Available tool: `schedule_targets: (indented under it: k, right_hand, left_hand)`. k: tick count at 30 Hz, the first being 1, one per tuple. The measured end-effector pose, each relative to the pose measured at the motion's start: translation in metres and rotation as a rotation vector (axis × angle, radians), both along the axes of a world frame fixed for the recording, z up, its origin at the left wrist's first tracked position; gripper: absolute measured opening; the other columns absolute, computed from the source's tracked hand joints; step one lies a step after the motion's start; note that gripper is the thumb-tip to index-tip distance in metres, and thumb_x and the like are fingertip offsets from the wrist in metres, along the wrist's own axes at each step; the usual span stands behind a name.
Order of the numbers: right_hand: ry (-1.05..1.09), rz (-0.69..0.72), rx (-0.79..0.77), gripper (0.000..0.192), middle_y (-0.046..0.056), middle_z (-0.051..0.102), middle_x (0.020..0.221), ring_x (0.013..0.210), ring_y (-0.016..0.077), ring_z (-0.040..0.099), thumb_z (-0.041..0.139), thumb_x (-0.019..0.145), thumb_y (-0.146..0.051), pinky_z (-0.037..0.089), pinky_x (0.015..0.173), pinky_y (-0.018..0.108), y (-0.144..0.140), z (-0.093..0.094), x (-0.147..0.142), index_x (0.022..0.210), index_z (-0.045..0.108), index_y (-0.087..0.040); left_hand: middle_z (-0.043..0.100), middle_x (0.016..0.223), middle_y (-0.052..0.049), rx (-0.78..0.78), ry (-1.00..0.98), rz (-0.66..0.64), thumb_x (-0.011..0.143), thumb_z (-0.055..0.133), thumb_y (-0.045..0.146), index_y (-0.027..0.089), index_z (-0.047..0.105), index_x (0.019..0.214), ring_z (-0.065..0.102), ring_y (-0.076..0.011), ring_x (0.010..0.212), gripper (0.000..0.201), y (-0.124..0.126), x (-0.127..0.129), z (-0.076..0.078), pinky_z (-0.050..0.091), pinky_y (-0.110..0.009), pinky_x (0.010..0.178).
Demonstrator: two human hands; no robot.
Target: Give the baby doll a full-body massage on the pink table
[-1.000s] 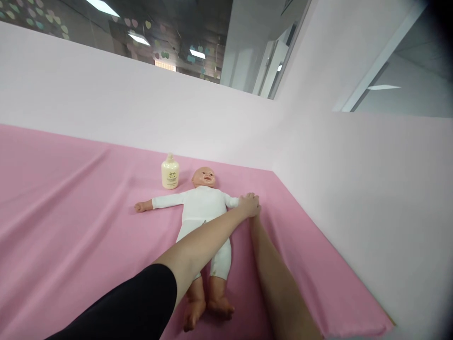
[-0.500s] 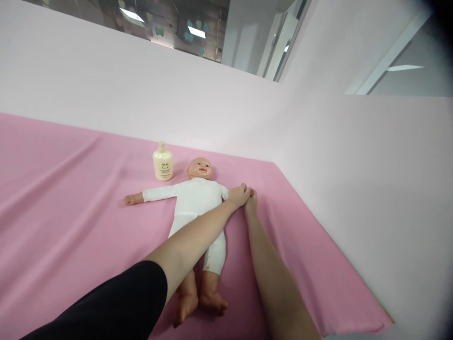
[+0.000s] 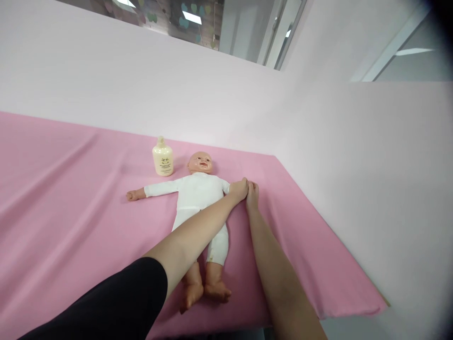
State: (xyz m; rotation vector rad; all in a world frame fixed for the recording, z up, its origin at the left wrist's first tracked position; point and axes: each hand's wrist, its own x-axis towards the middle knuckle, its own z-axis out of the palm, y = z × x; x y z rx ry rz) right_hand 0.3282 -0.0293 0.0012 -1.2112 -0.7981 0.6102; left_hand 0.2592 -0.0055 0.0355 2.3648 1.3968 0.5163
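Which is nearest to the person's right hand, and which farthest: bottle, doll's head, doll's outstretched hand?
From the right hand, in the head view:
1. Doll's head, left and beyond.
2. Bottle, left of the head.
3. Doll's outstretched hand, far left.

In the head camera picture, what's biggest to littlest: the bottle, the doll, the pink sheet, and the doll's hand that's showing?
From largest to smallest, as they look there:
1. Pink sheet
2. Doll, even though it's partly hidden
3. Bottle
4. Doll's hand
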Motion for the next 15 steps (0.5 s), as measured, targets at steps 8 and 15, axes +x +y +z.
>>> schedule_targets:
  k: [8, 15]
  right_hand:
    - [-0.072, -0.079, 0.023, 0.025, -0.001, 0.057, 0.074, 0.073, 0.0117, 0.054, 0.046, 0.08, -0.044, 0.044, 0.07, 0.025, -0.0017, 0.0002, 0.002, 0.072, 0.05, -0.021]
    - [-0.027, -0.016, 0.002, 0.05, 0.002, 0.061, 0.067, 0.067, 0.0144, 0.057, 0.03, 0.083, -0.059, 0.046, 0.066, 0.029, 0.0004, 0.0005, 0.002, 0.066, 0.054, -0.019]
  left_hand:
    - [0.067, 0.106, -0.011, 0.015, 0.032, -0.027, 0.096, 0.02, 0.043, 0.016, 0.055, 0.109, 0.063, -0.0243, 0.1, 0.046, -0.0032, -0.0004, 0.0003, 0.043, -0.038, 0.085]
    - [0.069, 0.101, -0.012, 0.022, 0.041, -0.039, 0.094, 0.019, 0.051, 0.016, 0.061, 0.106, 0.064, -0.0261, 0.096, 0.056, -0.0056, -0.0026, 0.0042, 0.044, -0.038, 0.084]
